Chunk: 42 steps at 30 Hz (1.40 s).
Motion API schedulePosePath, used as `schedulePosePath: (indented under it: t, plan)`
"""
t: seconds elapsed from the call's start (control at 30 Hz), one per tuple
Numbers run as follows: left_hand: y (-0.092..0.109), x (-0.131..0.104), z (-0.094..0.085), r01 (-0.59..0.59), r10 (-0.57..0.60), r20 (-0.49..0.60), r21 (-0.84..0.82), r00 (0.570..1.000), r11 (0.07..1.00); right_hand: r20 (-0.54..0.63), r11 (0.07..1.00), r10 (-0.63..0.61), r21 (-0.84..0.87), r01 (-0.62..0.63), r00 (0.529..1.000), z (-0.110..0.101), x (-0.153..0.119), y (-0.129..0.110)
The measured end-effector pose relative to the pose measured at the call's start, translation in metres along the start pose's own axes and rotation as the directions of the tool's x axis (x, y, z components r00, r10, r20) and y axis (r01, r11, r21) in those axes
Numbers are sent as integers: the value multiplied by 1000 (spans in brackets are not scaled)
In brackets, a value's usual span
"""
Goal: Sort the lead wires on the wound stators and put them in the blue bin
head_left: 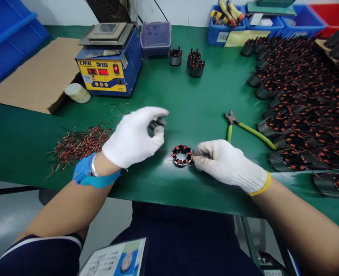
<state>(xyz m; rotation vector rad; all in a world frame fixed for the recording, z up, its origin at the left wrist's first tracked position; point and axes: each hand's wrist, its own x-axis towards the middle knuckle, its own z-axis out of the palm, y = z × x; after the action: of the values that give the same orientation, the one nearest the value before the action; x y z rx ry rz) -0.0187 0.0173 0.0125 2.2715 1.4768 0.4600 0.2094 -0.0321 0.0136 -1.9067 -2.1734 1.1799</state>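
Note:
A small motor stator [181, 162] with copper windings and a dark slotted core lies on the green table in front of me. Thin wires stick out from its edge. At its right side my right hand [222, 163], in a white glove, pinches thumb and forefinger at the rim; whether they grip the rim itself or a wire there is hard to make out. To the upper left of the stator hovers my left hand [137, 134], also gloved, its thumb and forefinger apart and nothing visible between them. Green-handled cutting pliers [241, 126] rest beyond my right hand.
Clipped copper wire ends [80, 147] are heaped left of my left hand. Behind stands a blue and yellow soldering unit [106, 71]. Several more stators [287, 103] crowd the right side; 3 others [196, 68] stand at the back. Blue bins [225, 32] line the wall.

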Motion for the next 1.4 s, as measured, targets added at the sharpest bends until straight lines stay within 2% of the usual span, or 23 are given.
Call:
schedulePosePath:
  t: [0.03, 0.07, 0.1, 0.17, 0.23, 0.3, 0.43, 0.53, 0.67, 0.77, 0.83, 0.9, 0.97, 1.03, 1.1, 1.27, 1.4]
  plan:
    - [6, -5, 0, -42, 36, -109, -52, 993, 998, -1, 1000, -4, 1, 4, 1000, 0, 0, 0]
    - [12, -9, 1, -96, 76, -159, -121, 984, 988, -2, 1000, -13, 8, 13, 1000, 1, 0, 1]
    - [18, -13, 5, -155, 131, -140, -178, 981, 972, -2, 1000, -23, 20, 23, 1000, 2, 1, 2]
    - [28, -18, 15, -244, 252, 14, -198, 968, 949, 5, 997, -43, 57, 42, 999, 2, 2, 3]
    - [31, -19, 25, -296, 318, 162, -150, 934, 943, 11, 996, -50, 80, 49, 999, 1, 3, 5]
    - [29, -17, 32, -319, 341, 215, -131, 915, 939, 11, 996, -68, 64, 67, 998, -3, 2, 6]
    - [22, -13, 32, -355, 377, 213, -135, 902, 925, -54, 982, -163, -105, 157, 985, -16, -8, 10]
    - [21, -13, 31, -378, 392, 215, -106, 894, 920, -125, 961, -185, -232, 153, 975, -21, -14, 11]
    - [23, -13, 35, -394, 405, 208, -95, 890, 914, -215, 928, -207, -351, 122, 955, -16, -9, 7]
    - [25, -11, 42, -408, 418, 177, -86, 891, 909, -261, 923, -202, -373, 95, 944, -8, -1, 6]
    - [26, -9, 48, -411, 419, 136, -82, 898, 908, -268, 952, -168, -295, 85, 949, -7, 2, 7]
    - [27, -8, 52, -402, 408, 90, -82, 908, 912, -216, 989, -105, -127, 78, 971, -8, 3, 9]
    - [28, -8, 55, -388, 393, 54, -87, 918, 918, -90, 997, -56, 52, 61, 994, -12, 2, 10]
    - [29, -8, 57, -376, 380, 28, -94, 924, 922, 57, 988, -41, 153, 32, 998, -13, 1, 10]
    - [30, -9, 58, -370, 373, 15, -102, 928, 924, 149, 974, -38, 227, 3, 988, -11, 1, 8]
    - [29, -9, 57, -355, 360, 8, -131, 933, 925, 154, 952, -57, 307, 7, 986, -6, 1, 8]
    - [29, -9, 55, -365, 372, 16, -156, 928, 918, 222, 925, -64, 379, -25, 973, -10, 4, 14]
